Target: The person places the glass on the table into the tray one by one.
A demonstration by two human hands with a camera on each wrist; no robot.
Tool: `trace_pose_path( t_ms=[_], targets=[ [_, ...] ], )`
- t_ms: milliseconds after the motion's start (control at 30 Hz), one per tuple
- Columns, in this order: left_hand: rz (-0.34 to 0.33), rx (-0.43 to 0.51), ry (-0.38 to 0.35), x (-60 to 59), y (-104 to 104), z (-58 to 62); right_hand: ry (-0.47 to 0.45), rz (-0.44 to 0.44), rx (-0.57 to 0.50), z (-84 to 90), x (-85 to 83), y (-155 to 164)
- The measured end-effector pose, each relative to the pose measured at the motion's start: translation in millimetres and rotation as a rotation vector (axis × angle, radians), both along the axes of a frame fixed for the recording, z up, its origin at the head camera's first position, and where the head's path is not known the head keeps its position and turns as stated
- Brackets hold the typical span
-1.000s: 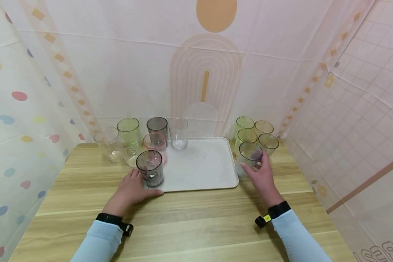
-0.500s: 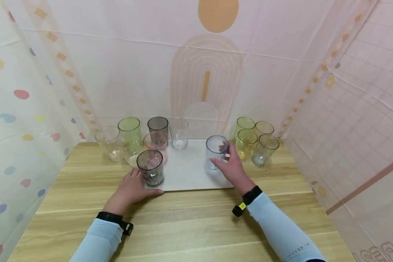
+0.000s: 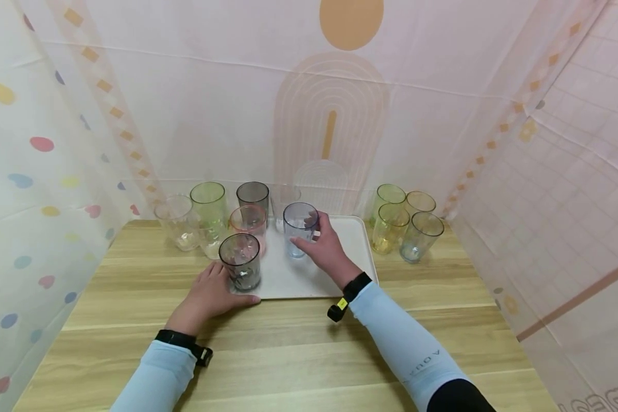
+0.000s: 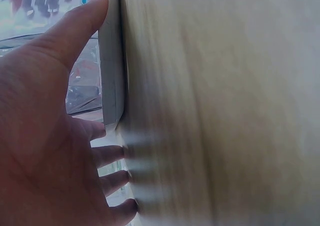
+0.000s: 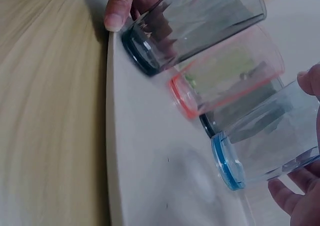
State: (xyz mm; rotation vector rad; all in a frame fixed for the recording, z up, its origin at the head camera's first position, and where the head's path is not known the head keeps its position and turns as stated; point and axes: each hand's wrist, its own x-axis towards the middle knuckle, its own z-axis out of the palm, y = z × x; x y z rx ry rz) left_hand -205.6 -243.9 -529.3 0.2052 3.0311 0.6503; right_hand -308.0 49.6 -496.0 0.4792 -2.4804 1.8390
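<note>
My right hand grips a blue-tinted glass over the white tray, thumb on the near side. In the right wrist view, the glass's blue base appears just above the tray; whether it touches cannot be told. My left hand rests at the tray's front left corner, its thumb along the front edge and its fingers fairly straight beside the left edge. Next to that hand stands a smoky grey glass. Behind it are a pink glass, a dark grey glass and a clear glass.
Left of the tray, a green glass stands among clear glasses. On the right are a green glass, two yellowish ones including a yellow glass, and a bluish-grey glass. A patterned cloth hangs behind the wooden table.
My right hand has carried the blue-tinted glass leftward from the right-hand group of glasses to over the tray, beside the pink glass. My left hand has stayed at the tray's corner.
</note>
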Motion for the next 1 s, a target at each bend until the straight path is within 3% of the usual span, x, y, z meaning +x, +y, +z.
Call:
trace_pose_path(
  t_ms=[400,1000],
  targets=[
    [0.010,-0.005,-0.002,1.4,2,1.6,-0.010,0.031,0.033,-3.6,-6.9,-24],
    [0.011,-0.012,-0.001,1.6,1,0.6,0.008,0.008,0.051,-19.6,-10.9,-34]
  ],
)
